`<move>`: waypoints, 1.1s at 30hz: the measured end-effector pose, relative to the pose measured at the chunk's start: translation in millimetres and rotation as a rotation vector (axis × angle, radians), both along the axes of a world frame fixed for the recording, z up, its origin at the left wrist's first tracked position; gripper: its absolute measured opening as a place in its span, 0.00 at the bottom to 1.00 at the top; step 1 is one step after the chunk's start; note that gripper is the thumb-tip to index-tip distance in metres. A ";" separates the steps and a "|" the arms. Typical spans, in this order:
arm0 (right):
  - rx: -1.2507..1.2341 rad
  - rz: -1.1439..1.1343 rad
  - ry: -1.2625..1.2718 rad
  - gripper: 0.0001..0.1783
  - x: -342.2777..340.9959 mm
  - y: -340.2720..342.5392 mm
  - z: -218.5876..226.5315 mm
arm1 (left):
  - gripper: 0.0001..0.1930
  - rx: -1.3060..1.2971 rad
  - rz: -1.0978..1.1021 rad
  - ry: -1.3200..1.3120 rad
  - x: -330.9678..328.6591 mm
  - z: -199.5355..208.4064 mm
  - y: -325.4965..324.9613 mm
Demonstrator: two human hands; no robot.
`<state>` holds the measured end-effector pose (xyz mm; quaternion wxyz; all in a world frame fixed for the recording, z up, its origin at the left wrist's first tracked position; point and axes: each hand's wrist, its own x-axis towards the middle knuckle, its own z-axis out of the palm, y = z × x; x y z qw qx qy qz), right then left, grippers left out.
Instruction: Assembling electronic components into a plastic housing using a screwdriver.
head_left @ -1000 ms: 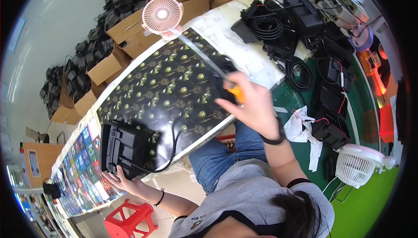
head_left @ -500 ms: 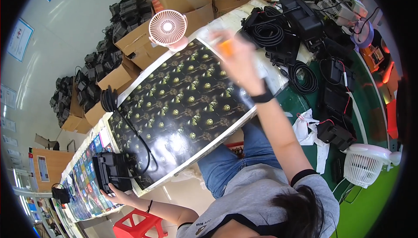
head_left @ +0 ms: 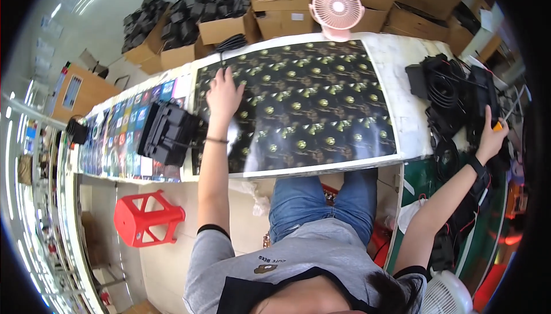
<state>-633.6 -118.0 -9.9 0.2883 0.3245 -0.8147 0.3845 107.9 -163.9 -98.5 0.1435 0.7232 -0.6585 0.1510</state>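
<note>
My left hand point(head_left: 225, 97) reaches over the glossy dark patterned mat point(head_left: 321, 104), fingers stretched out and slightly apart. Just beyond its fingertips a coil of black cable point(head_left: 231, 43) lies at the mat's far edge, its lead running down toward the hand. A black boxy device point(head_left: 167, 133) rests at the mat's left edge, beside my left forearm. On the far right, my right hand point(head_left: 491, 140) is closed round an orange-handled screwdriver point(head_left: 498, 125), its thin shaft pointing up and right. One finger of that hand extends against a black housing point(head_left: 481, 93) in the pile.
Black devices with coiled cables point(head_left: 443, 87) crowd the right end of the table. A pink fan point(head_left: 337, 8) stands at the back edge. Cardboard boxes point(head_left: 229, 28) of black units line the far side. A red stool point(head_left: 150, 217) stands below left; a white fan point(head_left: 445, 294) is lower right.
The view has turned to the right. My left hand has left the black device and moved up over the mat. My right hand has swung rightward to the device pile with the screwdriver.
</note>
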 end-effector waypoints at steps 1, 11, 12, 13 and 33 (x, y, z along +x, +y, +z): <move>-0.018 -0.005 -0.010 0.46 0.6 -4.8 -0.8 | 0.32 0.034 0.041 0.050 5.8 -7.5 -7.8; -0.042 0.303 -0.256 0.40 -27.1 -7.5 -6.8 | 0.11 -0.351 0.033 0.332 30.5 -6.6 7.9; -0.072 0.284 -0.242 0.38 -24.2 -11.4 -9.9 | 0.11 -0.440 -0.041 0.492 28.3 3.8 12.3; -0.100 0.262 -0.230 0.36 -16.3 -12.0 -11.2 | 0.12 -0.527 -0.117 0.650 24.2 19.5 21.6; -0.571 0.727 -0.312 0.16 142.9 8.6 33.7 | 0.17 -0.127 0.169 -0.383 79.0 -13.2 134.4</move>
